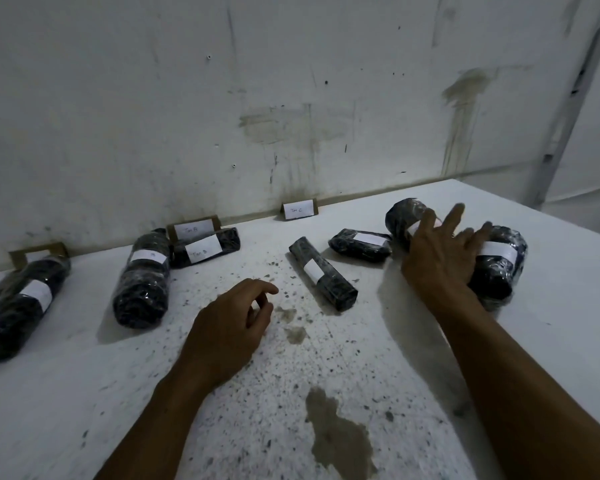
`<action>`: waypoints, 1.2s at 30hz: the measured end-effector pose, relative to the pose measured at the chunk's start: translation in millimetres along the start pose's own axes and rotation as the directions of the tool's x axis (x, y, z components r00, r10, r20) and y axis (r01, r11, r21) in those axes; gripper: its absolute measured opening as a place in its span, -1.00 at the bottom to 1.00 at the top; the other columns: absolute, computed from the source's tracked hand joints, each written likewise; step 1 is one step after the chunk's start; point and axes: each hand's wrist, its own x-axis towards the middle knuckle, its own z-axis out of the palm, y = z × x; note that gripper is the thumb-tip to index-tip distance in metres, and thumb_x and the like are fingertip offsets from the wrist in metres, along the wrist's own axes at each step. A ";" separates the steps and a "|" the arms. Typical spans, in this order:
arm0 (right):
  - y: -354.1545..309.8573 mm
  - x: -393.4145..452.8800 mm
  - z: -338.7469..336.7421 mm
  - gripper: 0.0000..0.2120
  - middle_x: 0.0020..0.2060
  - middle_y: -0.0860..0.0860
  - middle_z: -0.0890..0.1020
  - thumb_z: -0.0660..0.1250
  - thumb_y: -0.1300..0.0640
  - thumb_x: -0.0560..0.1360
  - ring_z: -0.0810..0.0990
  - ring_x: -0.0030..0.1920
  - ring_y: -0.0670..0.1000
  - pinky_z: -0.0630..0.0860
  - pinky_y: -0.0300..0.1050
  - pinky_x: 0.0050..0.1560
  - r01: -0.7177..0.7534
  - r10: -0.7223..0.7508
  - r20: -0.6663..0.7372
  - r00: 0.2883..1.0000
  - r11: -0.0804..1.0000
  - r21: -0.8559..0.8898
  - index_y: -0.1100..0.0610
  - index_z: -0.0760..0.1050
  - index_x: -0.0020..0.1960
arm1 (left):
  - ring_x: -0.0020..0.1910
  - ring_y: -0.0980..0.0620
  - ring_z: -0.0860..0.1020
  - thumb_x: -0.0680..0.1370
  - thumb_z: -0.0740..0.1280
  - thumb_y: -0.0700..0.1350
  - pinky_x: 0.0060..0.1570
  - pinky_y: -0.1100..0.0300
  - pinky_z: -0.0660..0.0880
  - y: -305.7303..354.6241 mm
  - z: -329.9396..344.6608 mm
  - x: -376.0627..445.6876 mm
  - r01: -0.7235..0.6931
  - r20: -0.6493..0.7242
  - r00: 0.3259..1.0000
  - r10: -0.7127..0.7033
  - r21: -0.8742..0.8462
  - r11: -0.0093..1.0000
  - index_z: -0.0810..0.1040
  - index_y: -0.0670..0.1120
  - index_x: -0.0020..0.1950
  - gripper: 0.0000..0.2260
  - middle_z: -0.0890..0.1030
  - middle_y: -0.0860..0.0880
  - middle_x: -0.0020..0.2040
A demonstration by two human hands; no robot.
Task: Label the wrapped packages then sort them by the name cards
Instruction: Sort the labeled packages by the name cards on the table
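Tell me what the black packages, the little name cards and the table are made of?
The packages look like dark stuff wrapped in shiny clear plastic film, which glints and wrinkles, with white paper labels. The name cards seem to be brown cardboard, folded to stand, with white paper on the front. The table looks like hard white speckled stone or laminate; I cannot tell which.

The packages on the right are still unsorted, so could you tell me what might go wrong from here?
1. The right hand reaches over two packages lying close together, the far roll and the big bundle; it may nudge or grab the wrong one.
2. The labels are faint in this dim view, so one could be misread and land at the wrong card, such as card C.
3. The table has stains; a label could get smudged.
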 end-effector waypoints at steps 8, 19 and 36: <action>-4.8 1.6 4.0 -0.29 0.30 0.34 0.46 0.47 0.15 0.49 0.39 0.30 0.42 0.21 0.31 0.45 0.065 -0.035 -0.147 0.989 0.976 0.206 0.27 0.20 0.50 | -0.17 0.20 0.59 0.65 0.30 -0.02 -0.28 0.37 0.47 -0.3 -1.4 -0.2 -0.013 -0.013 1.000 0.013 -0.008 1.000 0.56 0.16 0.23 -0.82 0.54 0.32 -0.07; -58.7 -43.7 -18.4 -0.22 0.32 0.18 0.43 0.64 0.11 0.33 0.34 0.29 0.07 0.47 0.03 0.25 0.553 -0.253 -0.494 0.832 0.452 0.700 0.23 0.35 0.42 | 0.12 0.09 0.67 0.67 0.28 -0.10 -0.05 0.19 0.62 21.1 -3.8 8.7 0.209 0.038 0.962 -0.270 -0.740 0.640 0.52 0.09 0.36 -0.73 0.69 0.09 0.18; -96.0 -103.1 -17.1 -0.46 0.25 0.02 0.42 0.53 -0.04 0.41 0.43 0.25 -0.11 0.45 -0.37 0.26 0.683 -0.536 -0.524 0.662 0.144 0.716 0.17 0.46 0.27 | 0.23 -0.08 0.64 0.49 0.52 -0.03 0.14 -0.20 0.62 1.0 -8.9 9.4 0.118 -0.053 0.952 -0.301 -0.845 0.522 0.18 0.28 0.61 -0.20 0.56 0.10 0.38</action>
